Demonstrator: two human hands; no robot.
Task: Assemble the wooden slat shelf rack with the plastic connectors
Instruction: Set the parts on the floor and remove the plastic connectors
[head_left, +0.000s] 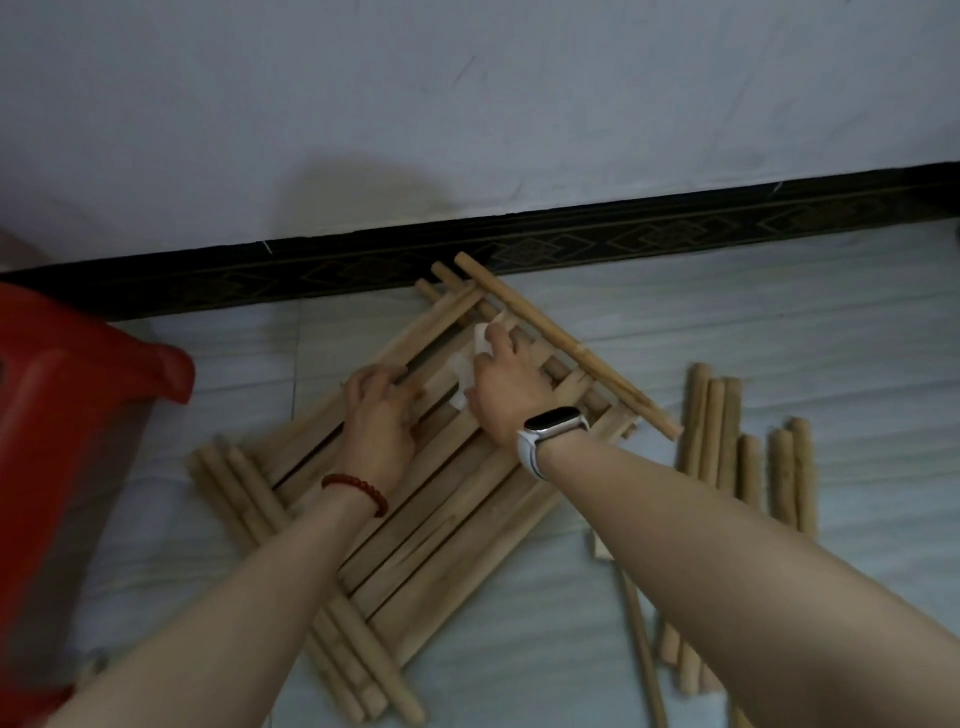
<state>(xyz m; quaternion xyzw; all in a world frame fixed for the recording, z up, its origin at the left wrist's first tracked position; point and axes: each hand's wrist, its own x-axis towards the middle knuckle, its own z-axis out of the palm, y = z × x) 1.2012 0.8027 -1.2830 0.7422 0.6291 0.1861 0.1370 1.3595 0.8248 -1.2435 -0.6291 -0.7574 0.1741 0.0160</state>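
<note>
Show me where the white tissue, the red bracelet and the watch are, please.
white tissue (464, 370): head view, on its middle, beside the right hand.
red bracelet (358, 489): head view, on the beads over the left wrist.
watch (555, 420): head view, on its screen.

I can read no text, label, brand or number anywhere here. My watch (555, 420) shows a dark face with nothing legible, the white paper (464, 370) looks blank from here, and the baseboard (519, 249) bears only a diamond pattern, no letters.
</note>
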